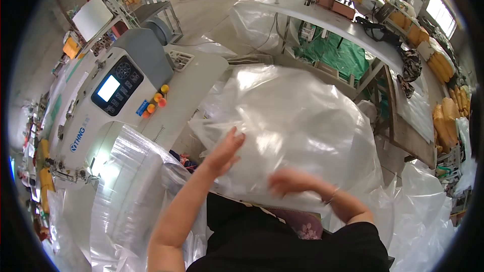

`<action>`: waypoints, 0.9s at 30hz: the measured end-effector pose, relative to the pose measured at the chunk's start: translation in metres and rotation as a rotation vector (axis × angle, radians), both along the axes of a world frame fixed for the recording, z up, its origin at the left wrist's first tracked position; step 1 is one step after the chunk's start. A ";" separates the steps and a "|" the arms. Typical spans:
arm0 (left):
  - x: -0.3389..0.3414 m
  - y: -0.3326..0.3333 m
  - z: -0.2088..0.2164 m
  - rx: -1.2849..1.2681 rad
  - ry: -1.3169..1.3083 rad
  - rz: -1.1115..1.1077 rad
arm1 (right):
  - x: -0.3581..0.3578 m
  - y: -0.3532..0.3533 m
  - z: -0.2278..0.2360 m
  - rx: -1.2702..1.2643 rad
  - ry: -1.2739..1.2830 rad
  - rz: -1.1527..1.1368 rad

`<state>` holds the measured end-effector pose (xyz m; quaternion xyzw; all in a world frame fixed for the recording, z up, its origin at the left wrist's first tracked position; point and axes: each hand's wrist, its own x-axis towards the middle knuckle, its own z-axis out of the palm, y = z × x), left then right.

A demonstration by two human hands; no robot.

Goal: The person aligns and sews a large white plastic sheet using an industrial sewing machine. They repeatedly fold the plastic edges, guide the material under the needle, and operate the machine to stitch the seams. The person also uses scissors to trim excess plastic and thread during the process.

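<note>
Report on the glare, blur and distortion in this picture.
Head view: the right hand is blurred, the left hand sharper; head view: glare whitens patches of the translucent plastic sheeting, while the window and control-panel screen look overexposed; head view: the fisheye lens bends the white worktable's edge and leaves a black rim around the scene.

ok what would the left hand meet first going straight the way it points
Likely the clear plastic ahead of the left hand; depth is unclear, so they may already touch.
</note>
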<state>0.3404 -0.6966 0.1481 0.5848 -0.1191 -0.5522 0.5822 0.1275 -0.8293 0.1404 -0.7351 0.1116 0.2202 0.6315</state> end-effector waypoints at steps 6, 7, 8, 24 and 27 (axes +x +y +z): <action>-0.066 0.010 -0.085 0.148 -0.484 -0.913 | 0.053 0.114 0.039 0.067 -0.658 0.630; -0.080 0.014 -0.071 0.073 -0.650 -0.994 | 0.065 0.108 0.047 0.103 -0.660 0.718; -0.098 0.023 -0.057 -0.001 -0.816 -1.070 | 0.070 0.092 0.059 0.115 -0.679 0.668; -0.123 0.052 0.027 -0.484 -0.927 -0.700 | -0.035 -0.185 -0.234 -1.249 -0.144 0.211; -0.123 0.065 0.103 -0.322 -0.951 -0.884 | -0.048 -0.221 -0.230 -1.367 -0.301 0.167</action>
